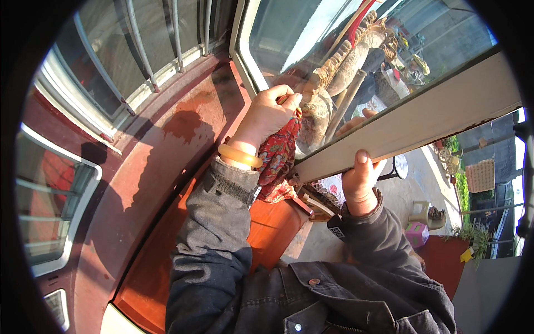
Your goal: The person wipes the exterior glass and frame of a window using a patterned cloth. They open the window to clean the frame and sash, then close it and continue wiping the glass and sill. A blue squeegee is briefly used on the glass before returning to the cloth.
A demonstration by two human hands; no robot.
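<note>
My left hand [267, 115], with a yellow bangle at its wrist, pinches a crumpled red patterned cloth [277, 154] against or close to a glass pane [283, 46]. The cloth hangs below my fingers, beside the pane's lower corner. My right hand [361, 179] grips the wide pale frame [409, 129] of the pane, its thumb on the near face. Some fingers show beyond the frame, through the glass or mirrored in it. Pale ridged objects [321, 108] and a red strip also appear in the glass; whether they are reflections I cannot tell.
Metal bars [137, 46] cover a window on the left, above a dark red ledge [154, 137]. An orange-red wooden surface [271, 225] lies below the cloth. Towards the right are a round-topped stool [400, 166], a pink stool [416, 234], a beige plastic chair [421, 213] and green plants [479, 236].
</note>
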